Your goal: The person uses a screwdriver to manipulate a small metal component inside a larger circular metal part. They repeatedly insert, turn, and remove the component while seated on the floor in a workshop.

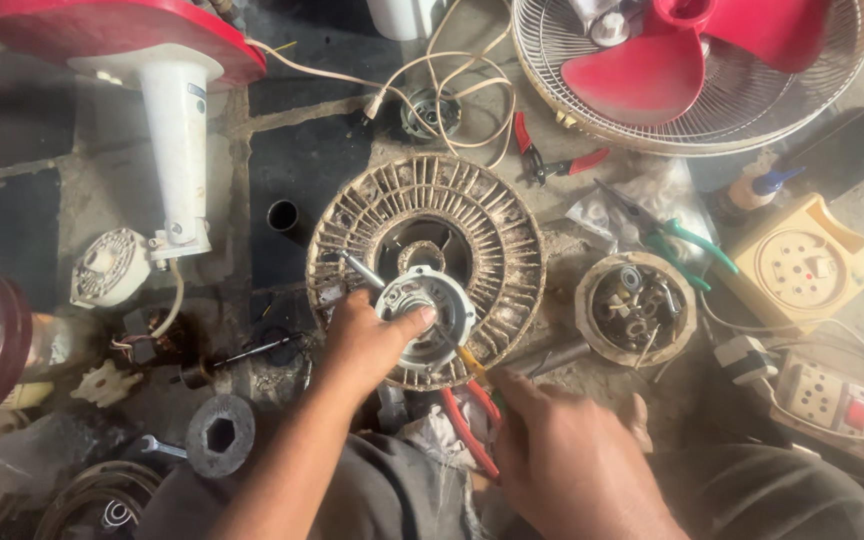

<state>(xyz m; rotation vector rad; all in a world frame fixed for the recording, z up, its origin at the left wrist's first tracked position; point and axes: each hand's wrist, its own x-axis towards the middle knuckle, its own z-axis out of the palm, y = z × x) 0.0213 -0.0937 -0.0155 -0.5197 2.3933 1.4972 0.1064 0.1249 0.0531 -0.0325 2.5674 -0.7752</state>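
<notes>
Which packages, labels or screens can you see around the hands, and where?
Clear plastic bag: crumpled, right of the round motor housing, under the green-handled pliers.
Small bottle: upper right, pale with blue cap.
White fan stand: small label, upper left.
No screens.

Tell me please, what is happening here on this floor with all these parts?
A person sits on the floor among fan parts. The left hand rests on a small metal motor cover in the middle of a dirty round fan housing. The right hand holds a yellow-handled screwdriver, its tip at the cover's edge. Red pliers lie just below. A red fan blade in its wire guard, a bowl of small parts and green pliers lie nearby.
</notes>
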